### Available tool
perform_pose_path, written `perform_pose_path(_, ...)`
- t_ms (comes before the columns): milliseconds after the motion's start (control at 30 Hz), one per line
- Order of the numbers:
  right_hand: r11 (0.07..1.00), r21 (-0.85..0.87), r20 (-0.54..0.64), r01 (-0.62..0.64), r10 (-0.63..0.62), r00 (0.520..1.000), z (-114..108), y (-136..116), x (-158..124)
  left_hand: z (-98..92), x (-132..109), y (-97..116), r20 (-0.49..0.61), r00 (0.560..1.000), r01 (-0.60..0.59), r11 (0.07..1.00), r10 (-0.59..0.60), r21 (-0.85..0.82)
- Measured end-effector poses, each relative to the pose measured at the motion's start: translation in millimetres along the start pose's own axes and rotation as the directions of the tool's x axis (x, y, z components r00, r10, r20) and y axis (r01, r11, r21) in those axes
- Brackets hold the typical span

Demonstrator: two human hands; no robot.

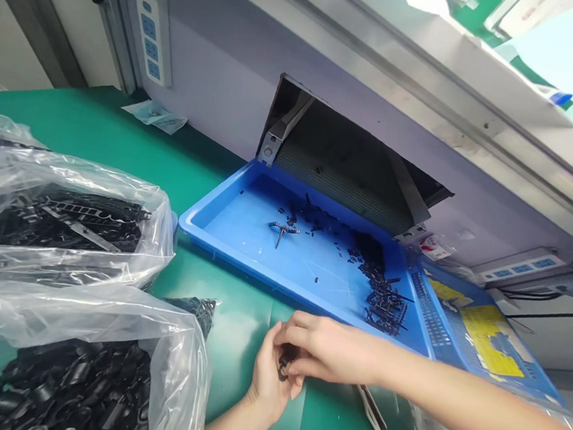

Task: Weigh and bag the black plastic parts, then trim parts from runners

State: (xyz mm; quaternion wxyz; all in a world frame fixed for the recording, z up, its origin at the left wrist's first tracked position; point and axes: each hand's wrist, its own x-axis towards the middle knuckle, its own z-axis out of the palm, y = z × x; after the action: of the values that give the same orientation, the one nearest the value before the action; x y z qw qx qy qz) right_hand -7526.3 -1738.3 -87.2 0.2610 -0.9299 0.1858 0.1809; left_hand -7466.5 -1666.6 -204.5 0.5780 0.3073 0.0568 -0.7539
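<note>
In the head view, my left hand (268,381) and right hand (329,349) meet over the green surface (237,324), my fingers (301,325) closed narrowly from both sides on a small black plastic part (284,362). Just beyond my fingers sits a blue tray (200,224), with loose black parts (381,307) scattered across it. Left of my fingers, clear plastic bags (173,366) hold heaps of molded black pieces (72,377)
</note>
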Motion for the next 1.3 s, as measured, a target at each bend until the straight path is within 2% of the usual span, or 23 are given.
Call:
perform_pose_path(33,0.999,0.033,-0.012,0.016,-0.015,1.0,-9.7,6.9,3.2,-0.3,0.1,0.0,0.021,1.0,-0.005,1.0,0.005,0.008)
perform_pose_path(67,0.998,0.062,-0.045,-0.022,0.025,0.999,-21.2,17.7,7.2,-0.3,-0.1,0.2,0.043,0.999,-0.012,1.0,0.011,0.02)
perform_pose_path(100,0.992,0.084,-0.095,-0.09,0.098,0.991,-34.2,32.1,12.2,0.0,-0.4,0.6,0.062,0.998,-0.024,0.999,0.022,0.035)
perform_pose_path(133,0.965,0.116,-0.148,-0.234,0.25,0.957,-47.8,49.7,17.9,0.6,-0.9,0.9,0.075,0.997,-0.037,0.998,0.032,0.057)
perform_pose_path(167,0.889,0.151,-0.252,-0.431,0.457,0.853,-61.2,69.5,24.5,1.4,-1.3,1.1,0.08,0.996,-0.049,0.996,0.043,0.078)
perform_pose_path(200,0.849,0.158,-0.323,-0.504,0.527,0.786,-73.7,90.2,31.7,2.1,-1.7,1.1,0.08,0.995,-0.059,0.994,0.051,0.097)
perform_pose_path(267,0.791,0.186,-0.41,-0.582,0.601,0.686,-93.3,130.0,48.0,3.3,-1.9,0.4,0.075,0.995,-0.072,0.991,0.063,0.116)
perform_pose_path(333,0.75,0.211,-0.449,-0.628,0.644,0.619,-104.1,161.0,65.8,4.0,-1.1,-0.8,0.073,0.995,-0.071,0.99,0.063,0.121)
perform_pose_path(400,0.725,0.224,-0.454,-0.652,0.669,0.588,-107.4,180.2,83.1,4.3,0.1,-1.6,0.078,0.995,-0.07,0.99,0.061,0.124)
perform_pose_path(567,0.697,0.223,-0.397,-0.681,0.703,0.59,-105.2,191.1,113.0,4.6,1.3,-1.7,0.09,0.993,-0.081,0.991,0.071,0.108)
perform_pose_path(733,0.676,0.237,-0.31,-0.698,0.733,0.605,-106.9,187.9,113.9,3.8,2.5,-2.7,0.104,0.991,-0.091,0.989,0.078,0.119)
perform_pose_path(933,0.594,0.393,-0.257,-0.701,0.804,0.537,-94.2,183.7,95.5,4.6,2.5,0.3,0.122,0.989,-0.101,0.985,0.084,0.138)
perform_pose_path(1033,0.569,0.537,-0.262,-0.622,0.814,0.519,-83.4,181.0,84.3,4.9,1.5,1.8,0.115,0.99,-0.098,0.984,0.082,0.146)
perform_pose_path(1167,0.548,0.7,-0.281,-0.459,0.801,0.528,-76.2,175.9,66.2,2.8,2.2,1.1,0.103,0.991,-0.1,0.985,0.086,0.142)
perform_pose_path(1233,0.545,0.745,-0.287,-0.384,0.782,0.553,-76.8,168.7,56.0,1.2,3.5,0.3,0.1,0.991,-0.098,0.986,0.085,0.137)
perform_pose_path(1300,0.554,0.767,-0.283,-0.324,0.745,0.605,-78.2,153.2,44.9,0.1,4.7,0.2,0.101,0.991,-0.096,0.988,0.084,0.122)
